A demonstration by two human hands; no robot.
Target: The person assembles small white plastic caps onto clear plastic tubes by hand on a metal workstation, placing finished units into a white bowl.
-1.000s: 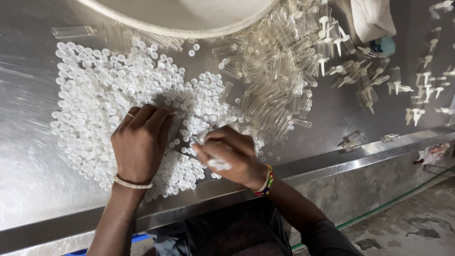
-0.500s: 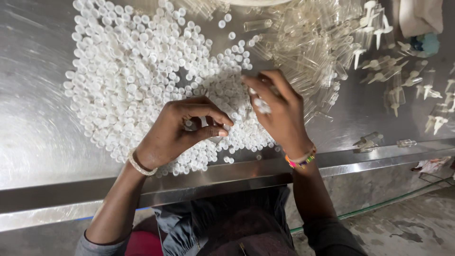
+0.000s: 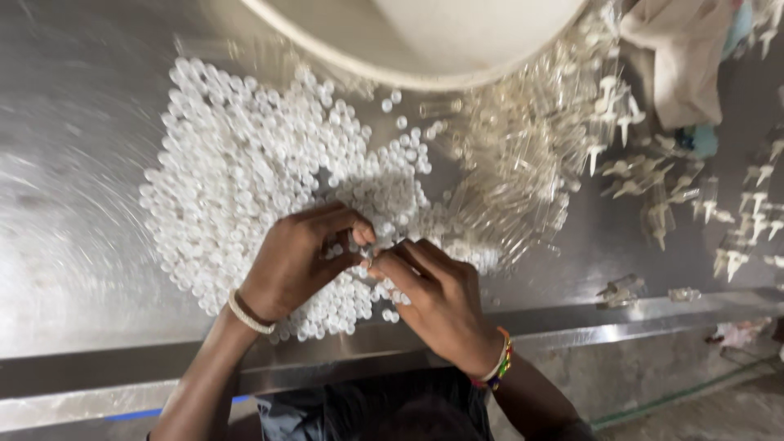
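Two hands meet over the near edge of the white cap pile [image 3: 245, 188]: your left hand [image 3: 298, 261] and right hand [image 3: 437, 298] pinch one small clear piece [image 3: 369, 253] between closed fingertips. Clear tubes [image 3: 523, 155] heap right of the pile.
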